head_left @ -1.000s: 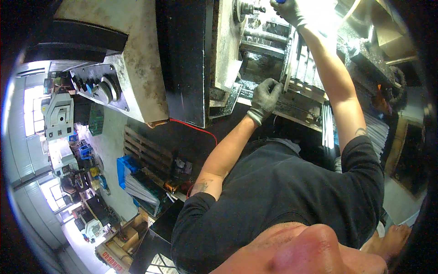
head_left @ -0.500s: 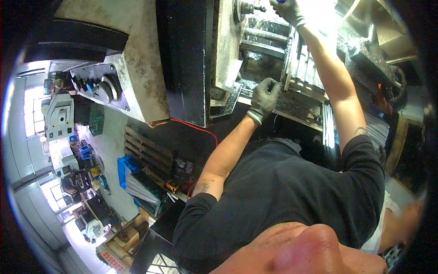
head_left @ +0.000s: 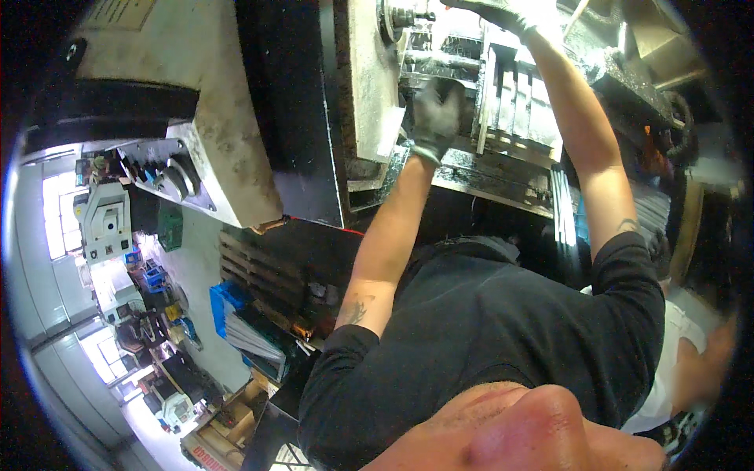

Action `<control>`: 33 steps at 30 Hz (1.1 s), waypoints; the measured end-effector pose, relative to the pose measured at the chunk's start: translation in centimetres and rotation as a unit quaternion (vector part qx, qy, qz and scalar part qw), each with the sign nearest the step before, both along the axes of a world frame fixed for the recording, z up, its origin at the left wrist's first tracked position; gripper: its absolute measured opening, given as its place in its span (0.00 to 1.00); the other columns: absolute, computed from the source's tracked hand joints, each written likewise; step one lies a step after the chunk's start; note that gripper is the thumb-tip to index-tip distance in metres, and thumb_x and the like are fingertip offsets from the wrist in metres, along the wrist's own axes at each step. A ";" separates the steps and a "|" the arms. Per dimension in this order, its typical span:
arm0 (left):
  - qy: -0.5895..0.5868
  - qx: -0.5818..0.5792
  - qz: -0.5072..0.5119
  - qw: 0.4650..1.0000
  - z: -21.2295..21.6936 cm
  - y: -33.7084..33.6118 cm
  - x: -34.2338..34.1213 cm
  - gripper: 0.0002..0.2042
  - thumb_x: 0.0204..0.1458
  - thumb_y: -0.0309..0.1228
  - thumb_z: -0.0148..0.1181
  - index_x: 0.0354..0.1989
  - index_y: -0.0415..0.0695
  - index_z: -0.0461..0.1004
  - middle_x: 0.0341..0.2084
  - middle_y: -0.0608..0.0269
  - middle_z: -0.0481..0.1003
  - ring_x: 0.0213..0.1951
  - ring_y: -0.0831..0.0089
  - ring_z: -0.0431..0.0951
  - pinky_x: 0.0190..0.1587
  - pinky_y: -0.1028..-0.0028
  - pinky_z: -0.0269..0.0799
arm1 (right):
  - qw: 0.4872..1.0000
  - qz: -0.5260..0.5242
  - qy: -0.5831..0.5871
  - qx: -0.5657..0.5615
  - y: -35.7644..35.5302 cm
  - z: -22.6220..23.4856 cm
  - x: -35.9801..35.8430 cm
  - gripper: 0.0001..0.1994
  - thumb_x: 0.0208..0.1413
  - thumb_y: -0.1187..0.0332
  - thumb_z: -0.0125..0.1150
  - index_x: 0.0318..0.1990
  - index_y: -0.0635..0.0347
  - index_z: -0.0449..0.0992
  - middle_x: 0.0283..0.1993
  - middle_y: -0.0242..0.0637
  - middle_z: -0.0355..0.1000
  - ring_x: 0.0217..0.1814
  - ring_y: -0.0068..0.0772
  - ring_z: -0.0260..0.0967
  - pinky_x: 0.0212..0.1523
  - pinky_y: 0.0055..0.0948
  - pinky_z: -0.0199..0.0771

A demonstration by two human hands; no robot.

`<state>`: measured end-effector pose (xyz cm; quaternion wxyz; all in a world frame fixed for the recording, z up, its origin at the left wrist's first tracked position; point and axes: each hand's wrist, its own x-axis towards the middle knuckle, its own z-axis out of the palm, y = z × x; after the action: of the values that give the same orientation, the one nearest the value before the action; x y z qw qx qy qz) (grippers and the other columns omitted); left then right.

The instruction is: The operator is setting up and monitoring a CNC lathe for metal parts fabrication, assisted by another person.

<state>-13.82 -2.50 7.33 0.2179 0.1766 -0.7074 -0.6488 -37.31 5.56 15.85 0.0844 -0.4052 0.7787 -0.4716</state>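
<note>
My left hand (head_left: 438, 114), in a dark grey work glove, reaches over the bed of a metalworking machine (head_left: 365, 86). Motion smears its fingers, so any hold is hidden. Just beyond it, a round spindle (head_left: 390, 19) with a narrow tip juts from the machine's left side. My right hand (head_left: 503, 14), also gloved, is at the top edge near the spindle's tip. Bright glare and the picture's edge hide most of its fingers. Between my forearms lies a ribbed metal slide (head_left: 514, 106), wet and shiny.
Thin pale rods (head_left: 563, 206) stand beside my right forearm. A control panel with a dial (head_left: 179, 179) projects at the left. Behind it are a wooden pallet (head_left: 255, 263), a blue crate (head_left: 228, 302) and other machines (head_left: 106, 220). Another person's white clothing (head_left: 667, 369) shows at lower right.
My left hand has moved farther up and left, over the machine bed. My right hand has shifted slightly left and up. The whole view has swung a little.
</note>
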 end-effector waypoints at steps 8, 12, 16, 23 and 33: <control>0.196 0.191 -0.026 0.961 13.5 -2.6 -9.9 0.08 0.62 0.29 0.57 0.29 0.45 0.73 0.21 0.70 0.70 0.21 0.80 0.68 0.21 0.79 0.64 | 0.957 -0.047 -0.157 -0.238 0.0 -3.8 0.2 0.27 0.55 0.53 0.71 0.56 0.60 0.74 0.48 0.39 0.76 0.51 0.33 0.72 0.55 0.36 0.71; 0.226 0.072 0.044 0.971 17.4 -5.7 -13.7 0.06 0.60 0.32 0.59 0.35 0.44 0.75 0.27 0.67 0.73 0.30 0.77 0.74 0.34 0.75 0.72 | 0.964 -0.048 -0.134 -0.224 -2.0 -2.4 1.2 0.25 0.54 0.51 0.72 0.52 0.58 0.77 0.47 0.36 0.76 0.51 0.28 0.70 0.54 0.32 0.71; 0.166 0.089 0.004 0.982 16.9 -7.4 -17.1 0.08 0.61 0.36 0.59 0.38 0.44 0.74 0.30 0.68 0.73 0.31 0.76 0.74 0.34 0.74 0.71 | 0.934 -0.036 -0.237 -0.264 -2.2 -1.8 2.3 0.22 0.55 0.50 0.71 0.49 0.56 0.79 0.44 0.34 0.75 0.47 0.27 0.69 0.51 0.33 0.70; 0.052 0.152 -0.140 0.977 16.6 -6.3 -21.5 0.12 0.60 0.41 0.60 0.39 0.45 0.74 0.30 0.66 0.72 0.32 0.74 0.73 0.35 0.72 0.72 | 0.921 -0.065 -0.226 -0.311 -5.4 -5.0 0.0 0.17 0.56 0.53 0.70 0.43 0.55 0.76 0.37 0.31 0.72 0.39 0.24 0.65 0.42 0.30 0.66; 0.013 0.204 -0.220 0.954 16.1 -5.9 -25.9 0.08 0.59 0.36 0.55 0.33 0.46 0.73 0.19 0.61 0.72 0.21 0.68 0.73 0.25 0.69 0.72 | 0.891 -0.099 -0.234 -0.377 -8.7 -8.5 -2.6 0.13 0.58 0.56 0.68 0.34 0.53 0.73 0.28 0.26 0.67 0.28 0.20 0.60 0.29 0.26 0.59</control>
<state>-39.67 -8.37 23.39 0.0383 0.0493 -0.5783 -0.8134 -39.93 -3.10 7.37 0.0583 -0.2053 0.5359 -0.8169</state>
